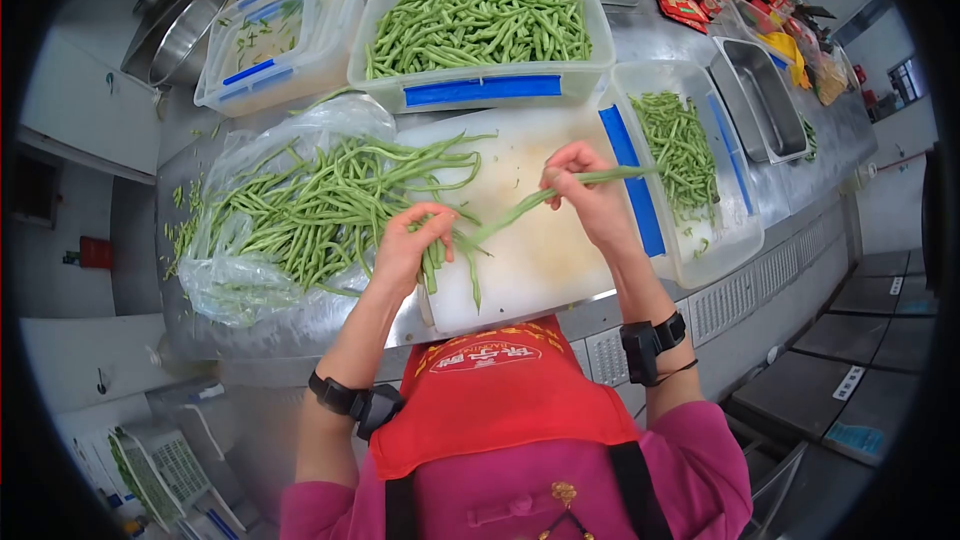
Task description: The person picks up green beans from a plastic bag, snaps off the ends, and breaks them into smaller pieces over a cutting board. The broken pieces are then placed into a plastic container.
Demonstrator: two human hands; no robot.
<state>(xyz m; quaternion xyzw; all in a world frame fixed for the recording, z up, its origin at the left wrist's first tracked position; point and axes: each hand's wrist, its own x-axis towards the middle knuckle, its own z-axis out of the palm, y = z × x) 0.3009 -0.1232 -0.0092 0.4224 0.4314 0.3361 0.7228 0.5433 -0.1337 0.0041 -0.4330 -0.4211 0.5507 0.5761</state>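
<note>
My left hand (410, 245) grips a small bunch of green beans (436, 258) over the left edge of a white cutting board (540, 260). My right hand (585, 195) pinches one end of a long green bean (520, 205) that stretches from one hand to the other above the board. A loose heap of green beans (310, 205) lies on a clear plastic bag (225, 285) just left of my left hand.
A big clear tub full of green beans (480, 25) stands behind the board. A tub with fewer beans (680, 150) sits to the right, a nearly empty tub (270, 35) at back left. Metal trays (765, 95) and packets lie along the steel counter (800, 190).
</note>
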